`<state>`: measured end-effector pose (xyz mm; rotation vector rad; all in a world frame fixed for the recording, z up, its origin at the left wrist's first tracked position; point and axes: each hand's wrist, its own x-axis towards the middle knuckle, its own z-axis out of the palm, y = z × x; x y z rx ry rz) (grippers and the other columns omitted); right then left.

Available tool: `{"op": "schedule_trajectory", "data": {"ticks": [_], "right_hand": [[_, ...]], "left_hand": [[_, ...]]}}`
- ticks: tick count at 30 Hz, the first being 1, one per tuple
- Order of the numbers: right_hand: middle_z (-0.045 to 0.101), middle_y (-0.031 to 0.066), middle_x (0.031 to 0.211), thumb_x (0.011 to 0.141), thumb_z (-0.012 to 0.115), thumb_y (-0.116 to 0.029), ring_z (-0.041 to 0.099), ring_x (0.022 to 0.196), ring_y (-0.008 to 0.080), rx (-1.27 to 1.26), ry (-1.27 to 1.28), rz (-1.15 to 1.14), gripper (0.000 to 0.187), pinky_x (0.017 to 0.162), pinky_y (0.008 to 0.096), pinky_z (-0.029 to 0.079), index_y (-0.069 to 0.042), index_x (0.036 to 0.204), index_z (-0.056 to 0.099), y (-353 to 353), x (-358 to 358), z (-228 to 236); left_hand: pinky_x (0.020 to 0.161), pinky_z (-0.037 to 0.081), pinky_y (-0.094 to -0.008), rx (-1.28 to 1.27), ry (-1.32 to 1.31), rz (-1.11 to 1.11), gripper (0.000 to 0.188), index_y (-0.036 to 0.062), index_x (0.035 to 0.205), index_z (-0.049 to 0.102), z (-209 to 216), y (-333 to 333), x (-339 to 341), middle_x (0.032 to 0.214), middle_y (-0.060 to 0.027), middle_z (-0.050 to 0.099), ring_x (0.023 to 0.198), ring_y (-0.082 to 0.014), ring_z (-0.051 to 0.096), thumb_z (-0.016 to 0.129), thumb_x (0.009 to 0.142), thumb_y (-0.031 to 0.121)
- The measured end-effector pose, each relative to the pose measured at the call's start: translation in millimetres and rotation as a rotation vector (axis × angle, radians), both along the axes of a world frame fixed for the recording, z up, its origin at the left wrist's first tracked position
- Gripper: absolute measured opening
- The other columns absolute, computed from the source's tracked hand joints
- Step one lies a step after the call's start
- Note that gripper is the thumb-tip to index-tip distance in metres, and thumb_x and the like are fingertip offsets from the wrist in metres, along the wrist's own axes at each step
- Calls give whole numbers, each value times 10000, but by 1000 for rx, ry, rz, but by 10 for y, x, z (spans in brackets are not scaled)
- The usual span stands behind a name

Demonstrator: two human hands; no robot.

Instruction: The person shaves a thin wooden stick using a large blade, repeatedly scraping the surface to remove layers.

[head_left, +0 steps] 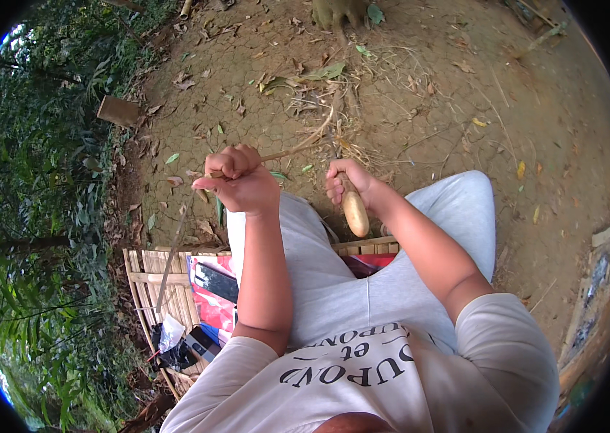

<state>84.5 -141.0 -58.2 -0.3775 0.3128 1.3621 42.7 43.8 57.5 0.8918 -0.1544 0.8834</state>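
My left hand (238, 180) is closed around a thin tan strip (287, 153) that looks like split cane or bamboo. One end of the strip runs right and curls up past the front of my right hand; a thin greyish length hangs from my left hand down toward the bench. In my right hand (352, 182), the fingers wrap a knife with a smooth, pale wooden handle (355, 215), its rounded butt pointing back toward me. The narrow dark blade points away, close to the strip; whether they touch is hard to make out.
I sit on a slatted bamboo bench (145, 278). Beside my left thigh lie a dark phone (216, 281) on a red-and-white sheet, another phone-like device (204, 343) and a black plastic bag (177, 357). Dry leaves and shavings litter the ground (420, 108). Foliage (38, 180) borders the left.
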Motion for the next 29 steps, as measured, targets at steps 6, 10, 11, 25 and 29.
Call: {"op": "schedule_trajectory", "data": {"ticks": [6,10,11,25,29], "right_hand": [[554,21,593,746,632,-93,539,478,124,-757,-524,-60,123,490,298,492,-77,658,546,111,8,-36],[576,50,605,738,649,-84,565,473,156,-681,-581,-30,83,471,332,509,-41,724,579,144,-182,412],[574,50,600,738,647,-99,560,463,155,-657,-603,-30,91,444,335,499,-37,728,581,150,-195,484],[509,37,535,828,529,-766,516,411,156,-640,-423,42,682,448,324,483,-100,686,483,100,36,537],[516,39,541,841,518,-763,520,409,164,-500,-394,62,680,466,323,496,-96,713,490,-9,44,446]], "left_hand": [[493,133,-302,24,-40,-72,646,115,678,299,-51,-111,-9,562,35,198,517,-107,147,385,944,697],[494,142,-301,22,-59,-108,654,104,672,306,-17,-173,-17,558,29,218,516,-108,166,387,945,692],[494,144,-301,38,-66,-111,653,103,671,307,-10,-180,-12,559,28,221,516,-108,171,387,946,690],[511,159,-318,156,-35,-268,658,111,659,317,55,-572,-189,553,33,229,514,-123,189,380,941,703],[508,162,-324,177,-19,-283,670,100,658,317,63,-580,-165,551,26,229,511,-130,198,382,937,705]]}}
